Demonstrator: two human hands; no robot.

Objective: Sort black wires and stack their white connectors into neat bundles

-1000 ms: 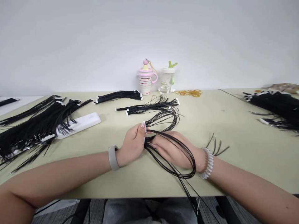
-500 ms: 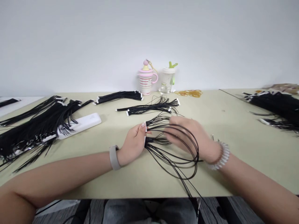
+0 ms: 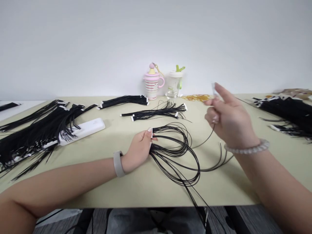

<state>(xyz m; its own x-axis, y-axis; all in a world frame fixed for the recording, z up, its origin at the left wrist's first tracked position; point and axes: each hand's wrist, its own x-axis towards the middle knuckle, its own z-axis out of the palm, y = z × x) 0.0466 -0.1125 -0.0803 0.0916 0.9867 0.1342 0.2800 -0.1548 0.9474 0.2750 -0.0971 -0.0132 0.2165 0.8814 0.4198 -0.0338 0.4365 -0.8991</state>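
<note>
A looped black wire harness (image 3: 196, 162) lies over the front middle of the table. My left hand (image 3: 138, 146) is closed on its white connectors (image 3: 150, 144), thumb on top; the fingers beneath are mostly hidden. From these connectors the wires curve right in loops, and some hang over the front edge. Raised to the right, my right hand (image 3: 227, 112) has curled fingers with one thin black wire (image 3: 206, 141) running up into them. Its index finger points up and left, slightly blurred. A few loose wire ends (image 3: 220, 156) stick up below that hand.
Black wire bundles (image 3: 36, 135) lie across a white case (image 3: 90, 128) at left. More bundles (image 3: 156, 113) rest behind my hands and at far right (image 3: 287, 109). A pink-lidded mug (image 3: 151, 86), a clear cup (image 3: 174, 84) and rubber bands (image 3: 196, 97) are by the wall.
My right hand has moved up and right, away from the loops, drawing one wire with it. The loops have settled lower on the table. My left hand stays in place.
</note>
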